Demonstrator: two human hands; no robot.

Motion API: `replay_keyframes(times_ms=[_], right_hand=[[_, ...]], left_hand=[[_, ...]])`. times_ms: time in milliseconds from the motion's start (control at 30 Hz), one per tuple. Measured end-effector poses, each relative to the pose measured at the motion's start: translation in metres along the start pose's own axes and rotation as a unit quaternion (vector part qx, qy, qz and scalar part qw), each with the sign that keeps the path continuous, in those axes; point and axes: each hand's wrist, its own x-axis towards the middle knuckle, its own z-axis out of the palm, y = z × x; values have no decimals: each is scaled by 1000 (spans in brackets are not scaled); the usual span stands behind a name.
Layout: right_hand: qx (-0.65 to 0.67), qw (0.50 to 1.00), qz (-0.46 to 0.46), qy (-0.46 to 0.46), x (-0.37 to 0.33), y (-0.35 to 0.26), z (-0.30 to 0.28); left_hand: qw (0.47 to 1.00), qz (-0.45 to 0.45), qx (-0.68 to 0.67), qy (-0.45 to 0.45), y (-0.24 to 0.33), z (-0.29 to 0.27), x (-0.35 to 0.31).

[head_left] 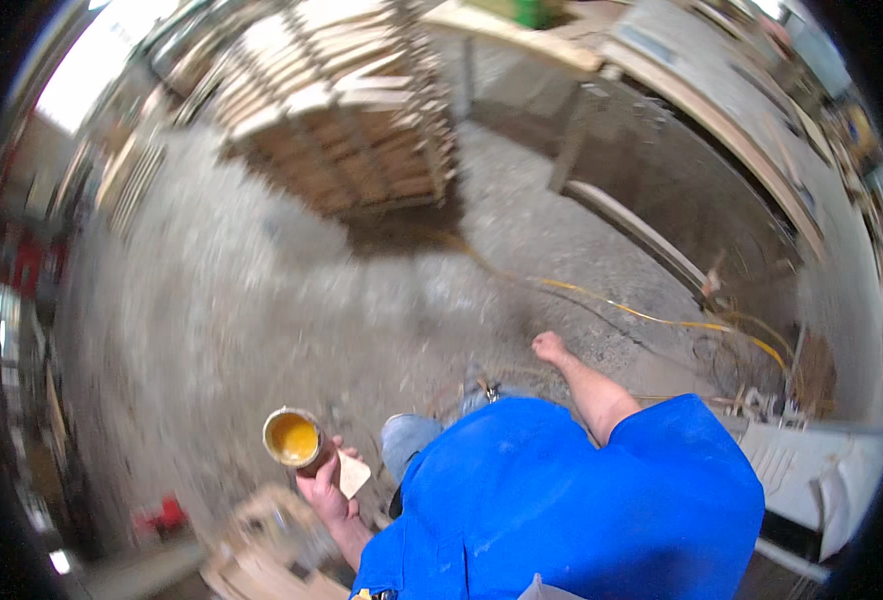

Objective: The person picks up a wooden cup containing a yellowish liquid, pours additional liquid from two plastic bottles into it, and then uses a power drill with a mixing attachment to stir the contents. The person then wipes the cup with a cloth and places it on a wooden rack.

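Observation:
My left hand [332, 488] is closed around an open round can [284, 412] at the lower left. Yellow-orange stuff [295, 438] shows inside it, whether liquid or paste I cannot tell. A pale, flat, squarish piece [354, 475] sticks out beside the palm of that hand, apparently held along with the can. My right hand [550, 346] hangs out in front of my body with its fingers curled in, and nothing shows in it. Blue cloth covers my torso and upper arms.
A tall stack of wooden slats [337, 150] stands ahead on the concrete floor [212, 290]. To the right is a long workbench [722, 110] on legs. A yellow hose [652, 316] crosses the floor. Wooden pieces [262, 560] lie near my left arm, and a red object [167, 515] sits farther left.

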Motion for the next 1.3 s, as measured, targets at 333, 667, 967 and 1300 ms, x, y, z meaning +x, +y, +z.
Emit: replay_keyframes(times_ms=[333,667,967,1300], right_hand=[[299,911,256,122,-59,52,-37],[297,583,636,409,-243,-160,209],[567,242,756,220,-176,-590,329],[610,300,654,331,-30,-613,390]], left_hand=[[918,-123,120,-358,24,235,187],[614,-179,349,-684,-42,495,362],[362,-246,393,-809,-91,549,386],[178,-294,441,-829,-137,430,324]])
